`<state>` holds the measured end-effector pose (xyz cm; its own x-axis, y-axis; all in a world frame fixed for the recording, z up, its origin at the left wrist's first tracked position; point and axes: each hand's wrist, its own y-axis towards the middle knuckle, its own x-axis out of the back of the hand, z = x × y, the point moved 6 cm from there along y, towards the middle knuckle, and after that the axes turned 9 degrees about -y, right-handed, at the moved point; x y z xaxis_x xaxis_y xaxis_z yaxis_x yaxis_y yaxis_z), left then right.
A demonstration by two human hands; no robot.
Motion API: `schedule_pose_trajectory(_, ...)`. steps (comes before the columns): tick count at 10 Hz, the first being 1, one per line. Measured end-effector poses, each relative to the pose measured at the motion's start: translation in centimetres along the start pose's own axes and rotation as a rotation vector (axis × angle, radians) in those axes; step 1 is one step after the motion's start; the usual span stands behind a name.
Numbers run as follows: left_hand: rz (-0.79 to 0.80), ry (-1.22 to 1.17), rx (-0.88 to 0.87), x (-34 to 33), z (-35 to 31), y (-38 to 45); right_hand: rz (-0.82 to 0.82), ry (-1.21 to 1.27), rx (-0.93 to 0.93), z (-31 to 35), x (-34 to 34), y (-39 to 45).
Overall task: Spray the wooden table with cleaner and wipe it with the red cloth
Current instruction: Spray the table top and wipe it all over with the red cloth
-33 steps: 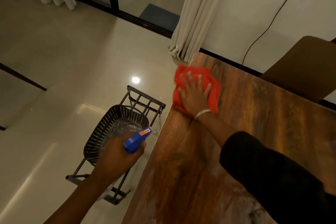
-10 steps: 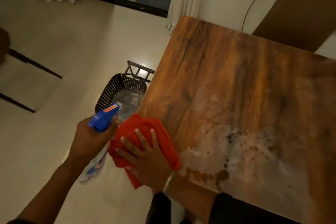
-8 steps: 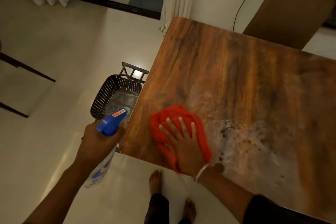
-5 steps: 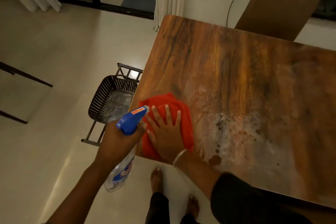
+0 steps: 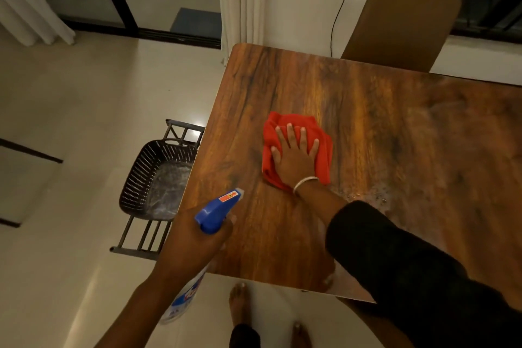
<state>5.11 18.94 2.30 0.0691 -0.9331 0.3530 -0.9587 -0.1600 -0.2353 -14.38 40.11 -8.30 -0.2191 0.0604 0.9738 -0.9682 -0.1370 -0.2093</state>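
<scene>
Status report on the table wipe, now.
Right hand flat on red cloth, mid-table. Left hand grips spray bottle over near-left table corner. Foamy patch unwiped beside right forearm. Nothing blocking.

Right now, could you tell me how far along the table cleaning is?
Spraying looks done: foam sits on the wooden table. Wiping is in hand, right hand flat on the red cloth; left hand holds the spray bottle. The foamy patch remains.
</scene>
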Motion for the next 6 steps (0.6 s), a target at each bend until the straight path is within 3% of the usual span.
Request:
schedule_pose_trajectory(1, 0.022, 0.032, 0.195, -0.4, 1.0, 1.2, -0.067, -0.052, 0.13, 2.2, -0.9, -2.1)
schedule_pose_trajectory(2, 0.021, 0.049, 0.174, -0.8, -0.1, 2.5, -0.104, -0.091, 0.388, 4.4, -4.8, -10.4)
schedule_pose_trajectory(3, 0.051, 0.058, 0.12, -1.4, -1.8, 3.8, -0.105, -0.103, 0.486, 3.8, -7.3, -16.4)
schedule_pose_trajectory(4, 0.06, 0.101, 0.055, -1.9, -3.1, 5.1, -0.128, -0.113, 0.484, 3.2, -6.0, -13.9)
schedule_pose_trajectory(5, 0.125, 0.038, 0.025, -2.7, -4.1, 5.9, -0.152, -0.088, 0.27, 2.5, -3.4, -6.0)
schedule_pose_trajectory(6, 0.073, 0.093, -0.056, -2.9, -5.5, 6.3, -0.1, -0.059, 0.06, 0.6, -0.9, 1.6)
